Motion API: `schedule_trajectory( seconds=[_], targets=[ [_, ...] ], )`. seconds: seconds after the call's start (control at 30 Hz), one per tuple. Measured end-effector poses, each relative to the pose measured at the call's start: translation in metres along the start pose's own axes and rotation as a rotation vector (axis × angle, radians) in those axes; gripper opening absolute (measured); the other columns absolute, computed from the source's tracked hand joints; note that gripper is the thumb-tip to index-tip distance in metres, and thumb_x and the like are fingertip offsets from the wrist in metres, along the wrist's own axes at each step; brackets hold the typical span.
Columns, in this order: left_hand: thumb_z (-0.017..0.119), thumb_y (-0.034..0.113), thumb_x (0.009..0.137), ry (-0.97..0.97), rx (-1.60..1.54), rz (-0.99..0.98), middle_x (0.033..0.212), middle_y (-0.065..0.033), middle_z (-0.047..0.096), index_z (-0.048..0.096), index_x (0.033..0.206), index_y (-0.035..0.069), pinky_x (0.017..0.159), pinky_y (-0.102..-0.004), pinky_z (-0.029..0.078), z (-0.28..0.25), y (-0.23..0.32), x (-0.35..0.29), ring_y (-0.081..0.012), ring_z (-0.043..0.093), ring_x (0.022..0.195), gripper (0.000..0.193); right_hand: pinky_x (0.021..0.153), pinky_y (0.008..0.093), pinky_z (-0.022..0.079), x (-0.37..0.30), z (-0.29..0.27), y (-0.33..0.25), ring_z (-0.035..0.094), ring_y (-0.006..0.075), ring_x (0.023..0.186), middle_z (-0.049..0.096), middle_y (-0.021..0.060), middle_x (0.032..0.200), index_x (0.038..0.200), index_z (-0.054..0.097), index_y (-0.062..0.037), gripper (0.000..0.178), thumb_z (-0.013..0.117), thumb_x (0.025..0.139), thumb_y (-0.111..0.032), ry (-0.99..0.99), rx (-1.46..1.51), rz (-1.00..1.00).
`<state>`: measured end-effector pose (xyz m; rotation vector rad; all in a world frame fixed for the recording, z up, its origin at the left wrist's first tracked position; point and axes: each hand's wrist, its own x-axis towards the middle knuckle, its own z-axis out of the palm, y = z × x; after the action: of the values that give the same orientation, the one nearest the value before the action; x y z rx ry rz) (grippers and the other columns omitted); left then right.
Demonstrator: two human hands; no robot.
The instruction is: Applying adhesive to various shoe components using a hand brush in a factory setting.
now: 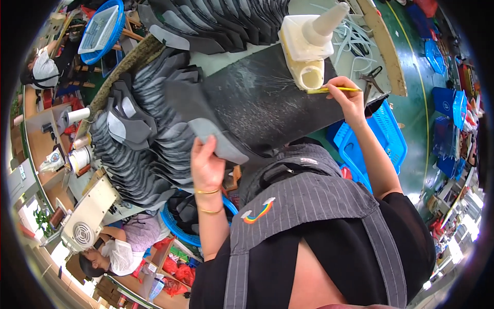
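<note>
My left hand (208, 167) grips a curved dark grey flat piece (193, 105) by the light grey patch at its near edge, thumb on top. The piece is smeared by motion at its far end and hangs over the left part of a worn black work board (257, 98). My right hand (350, 103) pinches a thin yellow brush (352, 89). Its tip is at the round mouth of a whitish plastic glue pot (303, 61) with a cone-shaped top. The pot stands on the board's far right part.
Rows of similar grey pieces (170, 129) overlap along the table's left side, with another row (221, 26) at the back. Pliers (371, 81) and white strips (355, 38) lie at the right. Blue baskets (378, 136) stand below the right edge. Another person (121, 247) sits at lower left.
</note>
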<state>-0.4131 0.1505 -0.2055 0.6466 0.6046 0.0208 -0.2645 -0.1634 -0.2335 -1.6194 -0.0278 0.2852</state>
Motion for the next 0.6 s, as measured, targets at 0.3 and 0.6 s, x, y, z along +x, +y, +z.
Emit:
schedule_trajectory(
  seconds=[0.3,0.6],
  targets=[
    [0.048,0.01,0.091,-0.175,-0.236,-0.074,0.125,-0.0094,0.052,0.044,0.128,0.005,0.102,-0.0426,0.035,0.01,-0.005,0.023,-0.0252,0.049,0.116,0.037,0.064,0.0352,0.045,-0.001,0.083,-0.063,0.055,0.0282,0.074,0.051,0.0095,0.084,0.106,0.059,-0.0072,0.046,0.06,0.061,-0.014,-1.082,-0.375,-0.395],
    [0.05,0.009,0.087,-0.045,-0.129,-0.046,0.123,-0.0152,0.053,0.044,0.124,-0.003,0.098,-0.0442,0.039,-0.018,0.01,0.023,-0.0291,0.051,0.112,0.039,0.068,0.0381,0.046,-0.041,0.039,-0.003,0.059,0.0289,0.078,0.057,0.0133,0.087,0.076,0.06,-0.0011,0.026,0.06,0.076,-0.028,-0.95,-0.604,0.05]
  ],
)
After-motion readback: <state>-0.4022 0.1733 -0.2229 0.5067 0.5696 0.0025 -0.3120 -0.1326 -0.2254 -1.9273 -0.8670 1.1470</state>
